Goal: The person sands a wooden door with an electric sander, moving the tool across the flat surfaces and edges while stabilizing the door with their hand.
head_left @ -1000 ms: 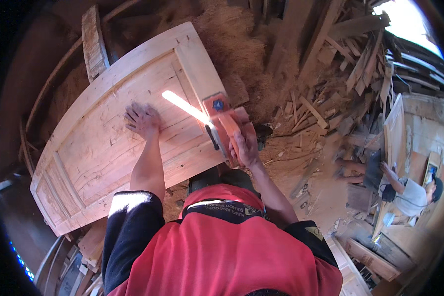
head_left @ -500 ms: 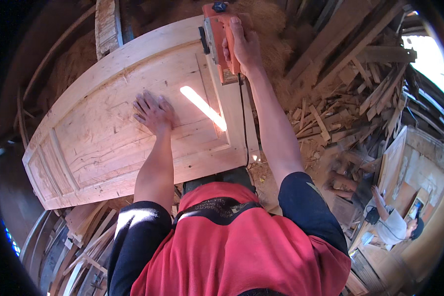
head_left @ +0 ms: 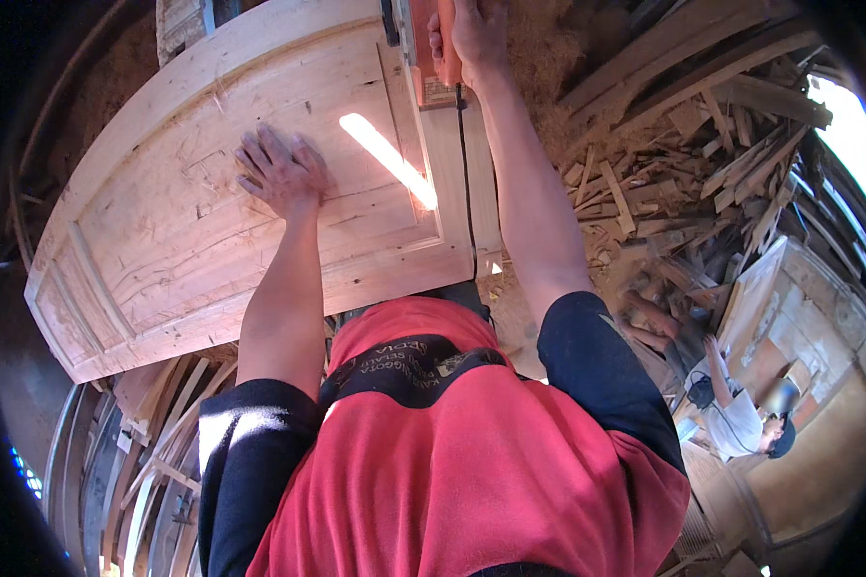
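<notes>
Two bare hands work a pale wooden door panel point(head_left: 212, 212) in the head view: the left hand point(head_left: 279, 173) lies flat with fingers spread on its middle, while the right hand point(head_left: 473, 34) (far ahead, arm outstretched) grips an orange power tool point(head_left: 423, 48) on the panel's edge rail, beside scrap wood point(head_left: 664, 183).

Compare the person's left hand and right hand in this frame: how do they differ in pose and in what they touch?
The left hand lies flat with fingers spread on the wooden door panel, holding nothing; the right hand is closed around the orange power tool. The left hand sits mid-panel with its arm bent, while the right hand reaches to the far end on a stretched arm, partly cut off by the picture's top edge. Both are bare and over the same panel.
</notes>
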The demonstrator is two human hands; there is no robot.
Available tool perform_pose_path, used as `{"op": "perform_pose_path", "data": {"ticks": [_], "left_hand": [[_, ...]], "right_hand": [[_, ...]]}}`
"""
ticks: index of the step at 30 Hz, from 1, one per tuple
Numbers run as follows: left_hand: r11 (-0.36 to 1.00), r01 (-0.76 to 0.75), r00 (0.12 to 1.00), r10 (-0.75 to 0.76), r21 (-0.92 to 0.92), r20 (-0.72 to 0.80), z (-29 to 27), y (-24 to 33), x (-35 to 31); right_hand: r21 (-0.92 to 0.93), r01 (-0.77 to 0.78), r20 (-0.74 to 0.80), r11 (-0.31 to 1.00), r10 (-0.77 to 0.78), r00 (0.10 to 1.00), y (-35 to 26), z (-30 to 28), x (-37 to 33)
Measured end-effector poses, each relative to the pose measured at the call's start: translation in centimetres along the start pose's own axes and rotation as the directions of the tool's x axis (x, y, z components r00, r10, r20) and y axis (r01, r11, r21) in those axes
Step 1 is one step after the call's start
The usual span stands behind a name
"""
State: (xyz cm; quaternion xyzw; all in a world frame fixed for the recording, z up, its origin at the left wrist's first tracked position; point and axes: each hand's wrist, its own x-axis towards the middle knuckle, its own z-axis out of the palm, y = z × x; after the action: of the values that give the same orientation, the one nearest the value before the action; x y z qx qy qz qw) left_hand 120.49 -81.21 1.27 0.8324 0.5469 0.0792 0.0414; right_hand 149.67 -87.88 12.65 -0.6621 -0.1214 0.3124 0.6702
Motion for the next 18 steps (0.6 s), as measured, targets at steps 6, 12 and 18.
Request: {"op": "perform_pose_path", "data": {"ticks": [6,12,18], "left_hand": [[1.000,-0.001,1.000,0.001,0.000,-0.003,-0.1,-0.4,0.0],[0.999,-0.045,0.998,0.044,-0.028,-0.050,1.0,0.1,-0.1],[0.998,-0.036,0.996,0.032,-0.045,-0.079,0.5,-0.8,-0.3]], "right_hand": [[-0.044,-0.009,-0.015,0.999,0.009,1.000,0.4,0.5,0.9],[-0.112,0.059,-0.014,0.992,-0.061,0.998,-1.8,-1.2,-0.9],[0.044,-0.051,0.010,0.998,0.050,0.999,4.6,-7.6,-19.6]]}}
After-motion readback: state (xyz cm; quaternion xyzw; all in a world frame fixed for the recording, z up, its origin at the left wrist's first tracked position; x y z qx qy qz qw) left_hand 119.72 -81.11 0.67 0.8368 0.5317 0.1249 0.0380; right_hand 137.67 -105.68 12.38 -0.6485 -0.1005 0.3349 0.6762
